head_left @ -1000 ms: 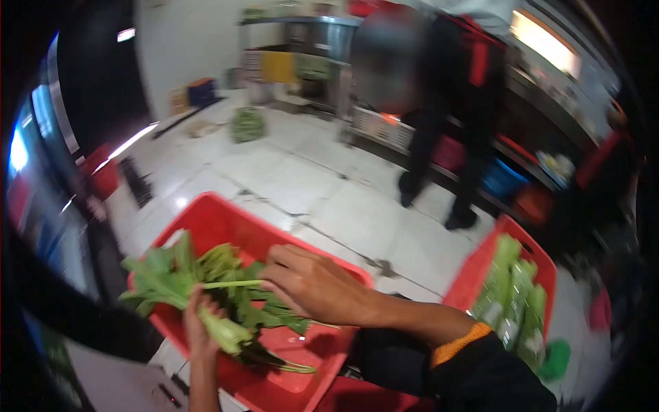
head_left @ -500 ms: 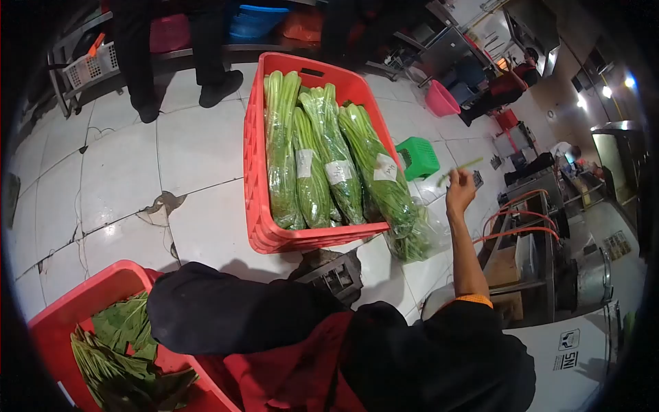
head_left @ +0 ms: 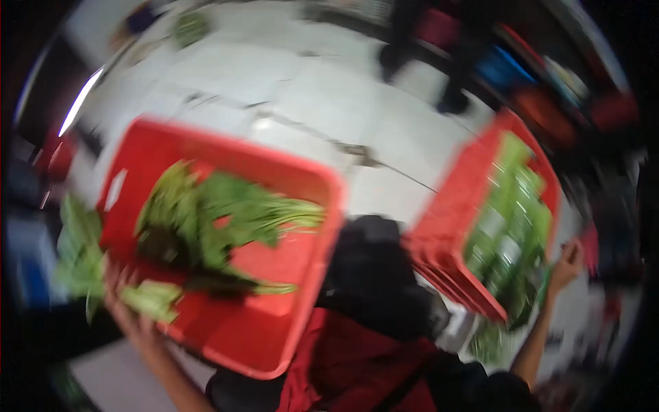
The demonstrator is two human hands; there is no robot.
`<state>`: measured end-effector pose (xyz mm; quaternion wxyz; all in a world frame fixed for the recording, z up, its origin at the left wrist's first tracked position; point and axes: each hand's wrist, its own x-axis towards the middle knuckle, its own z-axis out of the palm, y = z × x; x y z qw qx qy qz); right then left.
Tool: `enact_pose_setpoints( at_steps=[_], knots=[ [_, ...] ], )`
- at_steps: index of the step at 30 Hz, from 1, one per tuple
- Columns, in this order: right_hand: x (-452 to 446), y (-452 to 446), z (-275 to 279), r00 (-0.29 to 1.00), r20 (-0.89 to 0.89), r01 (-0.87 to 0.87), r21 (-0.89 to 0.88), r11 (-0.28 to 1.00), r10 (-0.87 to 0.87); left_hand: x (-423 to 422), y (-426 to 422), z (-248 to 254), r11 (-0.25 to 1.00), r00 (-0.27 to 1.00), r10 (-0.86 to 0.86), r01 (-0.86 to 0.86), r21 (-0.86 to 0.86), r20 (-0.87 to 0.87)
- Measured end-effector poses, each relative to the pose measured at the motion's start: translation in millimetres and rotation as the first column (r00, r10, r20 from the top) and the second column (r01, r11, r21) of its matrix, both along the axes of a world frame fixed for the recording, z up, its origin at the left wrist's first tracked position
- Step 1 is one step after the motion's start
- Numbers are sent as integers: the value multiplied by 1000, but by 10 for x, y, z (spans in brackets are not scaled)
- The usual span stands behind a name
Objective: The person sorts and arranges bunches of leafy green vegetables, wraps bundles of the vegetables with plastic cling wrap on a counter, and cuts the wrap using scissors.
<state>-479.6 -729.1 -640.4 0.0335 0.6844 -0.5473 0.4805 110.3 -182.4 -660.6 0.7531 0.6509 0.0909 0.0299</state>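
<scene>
At the far left, a leafy green bunch lies in the left hand, whose fingers are wrapped around it near the stalks. Its broad leaves spread outside the near-left edge of the first red crate, and its pale stalk end points in over the crate. Inside, loose leafy stems lie across the middle, their stalks toward the right wall; bare crate bottom shows on the near side. The rim stands up all around them.

Far off, a green bundle rests on the tiled floor, which is open beyond the crate and runs into the gap before the next one. A dark-clad leg fills the near end of that gap, with a red apron below it. A co-worker's shoe is on the tiles farther away.

To the right, the second red crate holds bagged green vegetables lengthwise. The right hand is just beyond its right side, well apart from the bunch, fingers curled; blur hides whether they grip anything.
</scene>
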Motion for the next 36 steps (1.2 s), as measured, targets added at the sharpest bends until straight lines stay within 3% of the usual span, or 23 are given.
enact_pose_setpoints(
  at_steps=[1, 2, 4, 5, 6, 7, 9, 10, 11, 12, 13, 15, 16, 18, 26, 28, 29, 31, 32, 34, 35, 36],
  knots=[
    [877, 42, 180, 963, 112, -247, 2, 969, 246, -44, 4, 89, 977, 994, -112, 109, -183, -6],
    [1659, 304, 278, 870, 209, -453, -24, 891, 447, -167, -175, 235, 961, 998, -57, 58, -271, 11],
    [2797, 694, 321, 629, 156, -769, -24, 639, 762, -254, -204, 361, 854, 987, -146, 161, -495, 69],
    [3314, 994, 375, 437, 32, -899, 36, 436, 899, -297, -208, 421, 850, 989, -129, 146, -507, 69],
    [3796, 1216, 329, 206, 31, -967, 160, 199, 978, -331, -213, 493, 842, 990, -119, 140, -521, 74],
    [4244, 1490, 275, 17, 170, -941, 336, -42, 985, -339, -262, 545, 851, 995, -82, 101, -516, 60],
    [5031, 1975, -152, -286, 24, -866, 421, -269, 958, -381, -261, 620, 864, 999, -25, 41, -503, 39],
    [5308, 2122, -430, -397, -60, -750, 597, -286, 916, -394, -239, 596, 867, 999, -16, 34, -496, 40],
    [5554, 2197, -892, -419, -179, -572, 813, -106, 890, -397, -210, 553, 870, 999, -18, 38, -492, 45],
    [5766, 2228, -1337, -556, -311, -432, 900, 51, 771, -394, -204, 548, 865, 999, -1, 19, -501, 35],
    [5802, 2355, -1437, -605, -389, -317, 918, 237, 695, -399, -200, 547, 873, 1000, -21, 29, -487, 21],
    [5922, 1945, -2739, -696, -192, -48, 974, 222, 692, -428, -217, 551, 887, 999, -37, 27, -462, -13],
    [5852, 1988, -2770, -713, -194, -44, 971, 234, 674, -428, -222, 557, 881, 1000, -16, 4, -473, -22],
    [5615, 2116, -2739, -788, -330, -30, 864, 502, 521, -408, -225, 553, 904, 1000, -3, -7, -427, -22],
    [5723, 2257, -1982, -812, -221, 106, 854, 510, 539, -346, -170, 464, 906, 998, -52, 30, -421, -42],
    [5707, 2223, -1608, -790, -386, -149, 875, 461, 476, -334, -183, 497, 907, 993, -56, 8, -422, -103],
    [5704, 2177, -1506, -794, -387, -151, 873, 464, 469, -320, -240, 526, 909, 996, -9, -28, -417, -86],
    [5712, 2053, -1341, -613, -514, -360, 858, 366, 601, -307, -248, 523, 906, 997, 10, -41, -420, -75],
    [5706, 1977, -1297, -615, -517, -365, 856, 366, 595, -306, -239, 511, 905, 997, 16, -45, -423, -72],
    [5658, 1891, -1209, -400, -235, -402, 914, 61, 886, -304, -240, 500, 889, 996, -37, -6, -459, -85],
    [5632, 1896, -1152, -401, -236, -400, 914, 63, 885, -299, -254, 501, 886, 996, -23, -21, -462, -90],
    [5607, 1907, -1074, -253, 51, -312, 941, -131, 966, -307, -277, 522, 886, 995, -23, -23, -464, -92]
  ],
)
